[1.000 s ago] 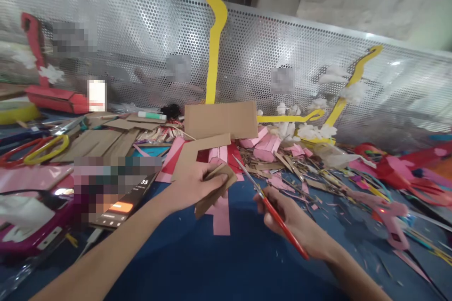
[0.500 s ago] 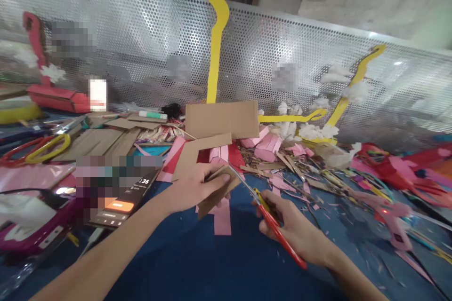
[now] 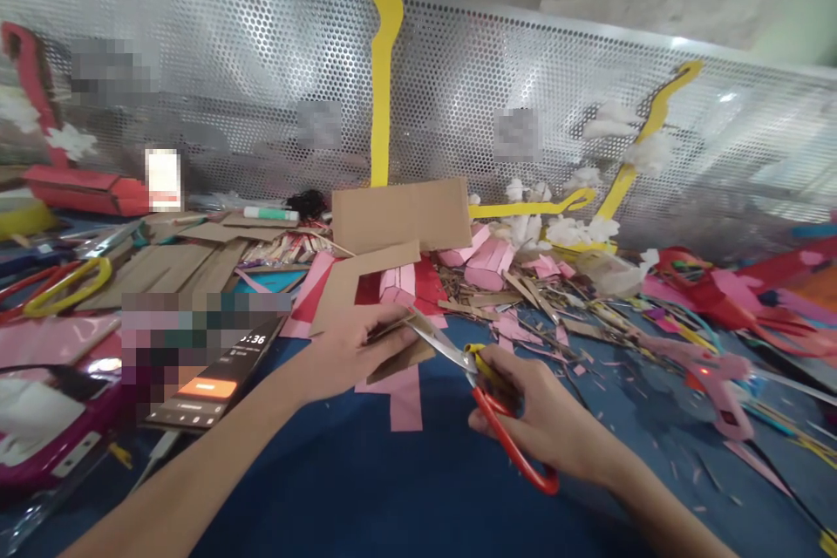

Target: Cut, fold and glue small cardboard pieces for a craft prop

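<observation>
My left hand (image 3: pixel 359 344) grips a small piece of brown cardboard (image 3: pixel 409 357) above the blue table, fingers and thumb closed on it. My right hand (image 3: pixel 533 405) is closed round the scissors (image 3: pixel 510 445), whose handles are red and yellow. The scissor blades (image 3: pixel 441 340) point up and left, their tips at the cardboard's upper edge by my left fingers; I cannot tell whether they are cutting into it. Pink paper (image 3: pixel 406 401) lies under the cardboard. Just beyond sits a larger cardboard piece with a cut-out (image 3: pixel 340 288), over red and pink paper.
A cardboard box with a tall yellow hook (image 3: pixel 383 87) stands behind, before a perforated metal panel (image 3: pixel 261 87). Left are a phone (image 3: pixel 219 375) and cardboard strips (image 3: pixel 157 275). A pink glue gun (image 3: pixel 719 392) lies right, near scattered scraps (image 3: pixel 523 327) and white fluff (image 3: pixel 581 231).
The scissors have tilted and their handles have spread apart. The cardboard in my left hand has tipped flatter. The whole view has shifted slightly.
</observation>
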`<state>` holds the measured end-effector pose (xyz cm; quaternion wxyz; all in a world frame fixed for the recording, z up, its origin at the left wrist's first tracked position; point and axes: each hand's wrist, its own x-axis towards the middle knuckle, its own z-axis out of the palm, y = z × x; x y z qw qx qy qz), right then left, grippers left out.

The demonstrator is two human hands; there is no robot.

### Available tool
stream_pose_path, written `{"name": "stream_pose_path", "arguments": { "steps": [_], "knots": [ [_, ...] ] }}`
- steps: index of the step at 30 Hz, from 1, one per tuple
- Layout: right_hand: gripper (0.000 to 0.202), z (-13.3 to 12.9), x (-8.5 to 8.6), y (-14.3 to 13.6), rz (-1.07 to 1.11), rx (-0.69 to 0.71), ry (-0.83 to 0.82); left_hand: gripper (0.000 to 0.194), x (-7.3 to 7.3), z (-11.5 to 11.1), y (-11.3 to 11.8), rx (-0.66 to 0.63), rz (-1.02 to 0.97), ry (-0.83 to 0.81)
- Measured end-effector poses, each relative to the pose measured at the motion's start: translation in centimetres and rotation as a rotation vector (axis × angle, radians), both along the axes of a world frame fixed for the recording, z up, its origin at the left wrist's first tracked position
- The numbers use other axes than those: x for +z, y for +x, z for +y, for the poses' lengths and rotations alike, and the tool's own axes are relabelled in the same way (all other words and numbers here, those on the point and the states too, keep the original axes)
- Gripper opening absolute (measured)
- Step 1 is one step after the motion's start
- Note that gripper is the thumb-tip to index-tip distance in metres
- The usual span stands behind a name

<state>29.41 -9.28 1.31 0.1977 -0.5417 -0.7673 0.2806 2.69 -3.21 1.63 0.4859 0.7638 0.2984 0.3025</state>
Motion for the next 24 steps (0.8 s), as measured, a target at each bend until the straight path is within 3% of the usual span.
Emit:
{"name": "stream_pose_path", "arguments": {
  "steps": [15,24],
  "knots": [
    [0.042,0.3,-0.8,0.6,0.029,-0.066,0.133,0.025,-0.1,-0.3,0.2,0.085,-0.007,0.124],
    [0.038,0.8,-1.3,0.5,0.106,-0.165,0.094,0.028,-0.4,0.0,0.2,0.072,0.007,0.179]
  ]
}}
